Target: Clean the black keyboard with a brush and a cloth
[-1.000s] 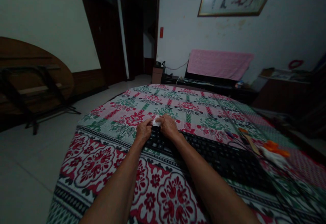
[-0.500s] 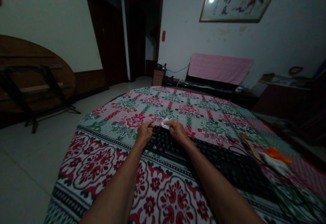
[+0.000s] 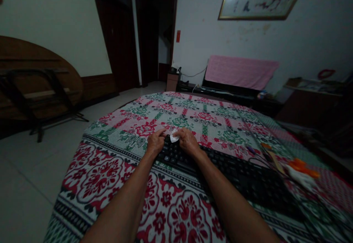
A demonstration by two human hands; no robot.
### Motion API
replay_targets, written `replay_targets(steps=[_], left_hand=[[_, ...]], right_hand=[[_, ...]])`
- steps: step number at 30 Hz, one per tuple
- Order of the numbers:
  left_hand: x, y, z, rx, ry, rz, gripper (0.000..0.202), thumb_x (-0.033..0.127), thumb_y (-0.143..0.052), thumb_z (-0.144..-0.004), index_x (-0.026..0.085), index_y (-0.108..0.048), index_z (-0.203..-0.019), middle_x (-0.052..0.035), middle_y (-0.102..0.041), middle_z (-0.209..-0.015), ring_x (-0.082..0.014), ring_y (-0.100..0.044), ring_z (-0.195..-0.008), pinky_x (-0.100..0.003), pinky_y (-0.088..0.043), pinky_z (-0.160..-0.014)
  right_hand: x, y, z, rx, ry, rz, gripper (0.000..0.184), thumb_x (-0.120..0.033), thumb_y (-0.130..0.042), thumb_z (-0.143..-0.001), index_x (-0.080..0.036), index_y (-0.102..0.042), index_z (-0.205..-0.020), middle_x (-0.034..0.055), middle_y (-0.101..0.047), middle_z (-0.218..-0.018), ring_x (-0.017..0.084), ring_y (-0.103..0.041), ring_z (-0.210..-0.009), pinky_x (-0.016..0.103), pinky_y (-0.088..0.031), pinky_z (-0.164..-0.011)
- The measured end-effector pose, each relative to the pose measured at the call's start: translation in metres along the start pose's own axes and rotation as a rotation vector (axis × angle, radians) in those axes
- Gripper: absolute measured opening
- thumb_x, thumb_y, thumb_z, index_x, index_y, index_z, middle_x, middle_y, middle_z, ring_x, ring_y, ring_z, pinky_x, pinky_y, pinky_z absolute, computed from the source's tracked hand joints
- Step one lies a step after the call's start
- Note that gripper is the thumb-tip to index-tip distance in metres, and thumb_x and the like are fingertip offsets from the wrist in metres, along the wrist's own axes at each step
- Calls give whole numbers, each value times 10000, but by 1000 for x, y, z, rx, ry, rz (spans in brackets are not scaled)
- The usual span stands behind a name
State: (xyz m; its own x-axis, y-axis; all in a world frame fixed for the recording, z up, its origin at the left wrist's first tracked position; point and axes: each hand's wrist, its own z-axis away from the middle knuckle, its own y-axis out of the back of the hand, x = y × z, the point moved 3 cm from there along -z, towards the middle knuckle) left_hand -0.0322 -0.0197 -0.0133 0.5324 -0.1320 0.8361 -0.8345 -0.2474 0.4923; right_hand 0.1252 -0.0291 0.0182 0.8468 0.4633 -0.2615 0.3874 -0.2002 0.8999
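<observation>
A black computer keyboard point(image 3: 220, 165) lies slantwise across the patterned cloth. At its far left corner my left hand point(image 3: 156, 142) grips the end, with the index finger reaching past the back edge. My right hand point(image 3: 188, 140) pinches a small white wipe point(image 3: 174, 136) against the keyboard's upper left keys, close to the left hand's fingertips. Whether the wipe is tissue or fabric cannot be made out. My right forearm hides some of the middle keys.
Right of the keyboard lie an orange cloth point(image 3: 303, 167), a white crumpled piece point(image 3: 299, 178), a wooden-handled tool point(image 3: 275, 162) and dark cables. A flowered tablecloth point(image 3: 179, 114) covers the table. A folded round table point(image 3: 41, 73) leans at the left wall.
My right hand has slid slightly left with the wipe, nearer to my left hand. The left hand keeps its hold on the keyboard's end. The view has shifted a little.
</observation>
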Motion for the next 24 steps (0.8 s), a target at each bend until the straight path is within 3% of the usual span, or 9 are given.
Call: replay_targets(steps=[4, 8, 13, 18, 21, 24], left_hand=[[0, 0, 0, 8, -25, -26, 444, 48, -483, -697, 192, -649, -1083, -17, -716, -897, -134, -645, -865, -231, -476, -849], [-2, 1, 0, 33, -56, -88, 441, 54, -483, -700, 212, -653, -1075, -8, -714, -894, -138, -638, -871, -237, -473, -854], [-1, 1, 0, 30, -55, -74, 449, 48, -475, -693, 200, -653, -1077, -7, -714, -875, -131, -639, -859, -227, -477, -846], [2, 1, 1, 11, -48, -35, 472, 16, -449, -689, 184, -644, -1084, -9, -717, -866, -120, -645, -839, -226, -479, -842], [-1, 0, 0, 16, -59, -45, 461, 30, -465, -694, 191, -642, -1088, -8, -717, -868, -130, -642, -844, -238, -482, -836], [-4, -1, -2, 29, -70, -65, 454, 45, -470, -694, 191, -647, -1086, -13, -713, -901, -134, -638, -858, -237, -482, -836]], right_hand=[[-6, -2, 2, 45, 75, -18, 418, -34, -387, -806, -241, -634, -1072, 64, -538, -966, 169, -464, -907, 275, -362, -810], [-13, -4, 2, -12, 179, 31, 430, -50, -396, -812, -283, -625, -1092, 59, -527, -1021, 179, -443, -947, 291, -349, -825], [-13, -5, 1, -58, 145, 65, 388, -78, -397, -828, -268, -643, -1060, 60, -520, -1015, 181, -437, -922, 296, -347, -813], [-10, -3, 4, 34, 76, 5, 347, -71, -386, -830, -222, -666, -969, 67, -526, -960, 178, -441, -899, 285, -346, -801], [-10, -1, 6, 82, 81, -1, 394, -42, -373, -819, -233, -641, -1036, 72, -518, -981, 181, -434, -912, 290, -340, -806], [-15, -2, 6, 34, 162, 26, 435, -39, -376, -816, -275, -605, -1102, 67, -506, -1028, 185, -425, -934, 302, -329, -818]])
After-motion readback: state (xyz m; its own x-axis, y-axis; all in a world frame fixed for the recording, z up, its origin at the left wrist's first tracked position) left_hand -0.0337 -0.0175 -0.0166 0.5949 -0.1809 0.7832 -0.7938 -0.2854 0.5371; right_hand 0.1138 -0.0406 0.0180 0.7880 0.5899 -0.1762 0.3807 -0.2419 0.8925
